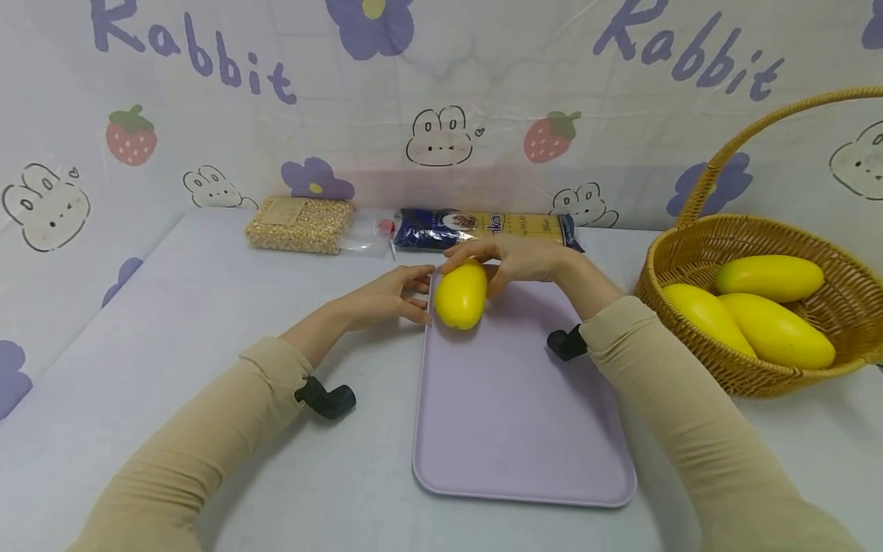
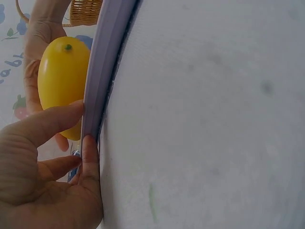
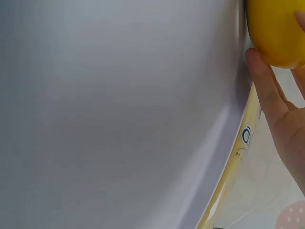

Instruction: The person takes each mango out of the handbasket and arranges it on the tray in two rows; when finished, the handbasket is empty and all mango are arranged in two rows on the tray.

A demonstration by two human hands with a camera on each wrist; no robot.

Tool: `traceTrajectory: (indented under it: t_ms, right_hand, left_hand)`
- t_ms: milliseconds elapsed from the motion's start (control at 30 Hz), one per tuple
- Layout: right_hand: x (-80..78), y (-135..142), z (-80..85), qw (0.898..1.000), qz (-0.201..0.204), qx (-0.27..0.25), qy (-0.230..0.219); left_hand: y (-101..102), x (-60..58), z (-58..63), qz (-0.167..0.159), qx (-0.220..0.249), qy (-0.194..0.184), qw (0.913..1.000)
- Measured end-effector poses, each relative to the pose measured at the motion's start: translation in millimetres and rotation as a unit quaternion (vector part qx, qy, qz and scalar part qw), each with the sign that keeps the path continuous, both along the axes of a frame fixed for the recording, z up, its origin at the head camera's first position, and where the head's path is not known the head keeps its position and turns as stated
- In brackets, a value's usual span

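A yellow mango [image 1: 461,295] stands at the far left corner of a lilac tray [image 1: 517,414]. My right hand [image 1: 527,261] holds it from behind and the right, fingers curved round its far side and thumb at its right. In the right wrist view a fingertip lies under the mango [image 3: 279,33], close to the tray's rim. My left hand [image 1: 386,299] touches the tray's left rim with thumb and fingertips, loosely bent. The left wrist view shows the left thumb in front of the mango [image 2: 64,76], near the rim [image 2: 97,71].
To the right, a wicker basket [image 1: 651,307] with a tall handle contains 3 more yellow mangoes [image 1: 776,330]. Behind the tray lie a bag of corn kernels [image 1: 300,226] and a blue-and-yellow pasta packet [image 1: 476,226]. A printed rabbit cloth [image 1: 441,77] hangs at the back.
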State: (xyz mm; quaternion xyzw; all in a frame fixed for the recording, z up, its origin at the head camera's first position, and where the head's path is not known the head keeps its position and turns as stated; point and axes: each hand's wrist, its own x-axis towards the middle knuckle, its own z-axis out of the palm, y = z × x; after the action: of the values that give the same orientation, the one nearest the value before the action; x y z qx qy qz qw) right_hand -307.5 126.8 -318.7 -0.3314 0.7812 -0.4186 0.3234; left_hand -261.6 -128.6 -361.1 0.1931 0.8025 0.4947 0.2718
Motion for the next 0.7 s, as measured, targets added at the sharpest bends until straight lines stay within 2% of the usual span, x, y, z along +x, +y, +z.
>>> traceTrajectory:
  t_ms: [233,400,500,700]
  right_hand:
    - [1.4,-1,1.2,1.0,-0.015,0.01,0.01]
    - [4.3,3,9.3,1.0,-0.02,0.001,0.017]
    - [9.2,8,21.5,0.999,-0.028,-0.01,0.031]
    - [25.0,26,59.2,0.994,-0.051,0.004,0.095]
  left_hand:
    - [1,0.7,1.2,-0.005,0.005,0.0,1.0]
    - [1,1.4,1.2,0.0,0.011,-0.005,0.9999]
    - [1,1.5,0.7,0.003,0.013,-0.007,0.9999]
    - [1,0.9,-0.3,0.006,0.011,-0.002,0.9999]
